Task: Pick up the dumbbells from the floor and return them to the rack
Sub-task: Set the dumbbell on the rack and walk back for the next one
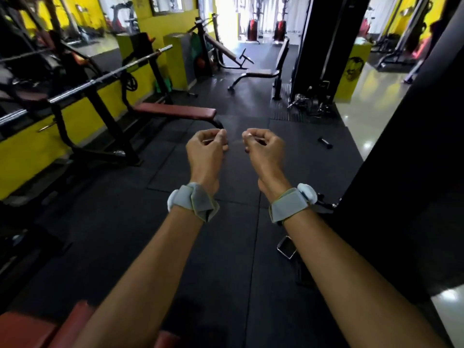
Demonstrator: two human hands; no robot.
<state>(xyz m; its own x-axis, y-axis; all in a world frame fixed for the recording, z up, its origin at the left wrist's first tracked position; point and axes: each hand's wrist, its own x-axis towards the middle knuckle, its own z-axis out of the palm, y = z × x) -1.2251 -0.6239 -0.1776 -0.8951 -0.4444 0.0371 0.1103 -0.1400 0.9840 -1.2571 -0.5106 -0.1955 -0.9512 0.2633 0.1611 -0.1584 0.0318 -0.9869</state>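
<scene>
While dumbbell lies floorward, axis left-right, slightly diagonal

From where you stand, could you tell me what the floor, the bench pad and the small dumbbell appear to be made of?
Floor: probably matte black rubber tiles; seams run between the squares.
Bench pad: seemingly dark red vinyl upholstery with a slight sheen.
Dumbbell: dark ends and a paler handle, perhaps rubber-coated metal; too small to be sure.

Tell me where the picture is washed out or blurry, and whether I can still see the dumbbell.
Head view: the far doorway is blown out white, glare streaks the tiled floor, edges bend and blur, and the dumbbell on the mat is small but visible.
</scene>
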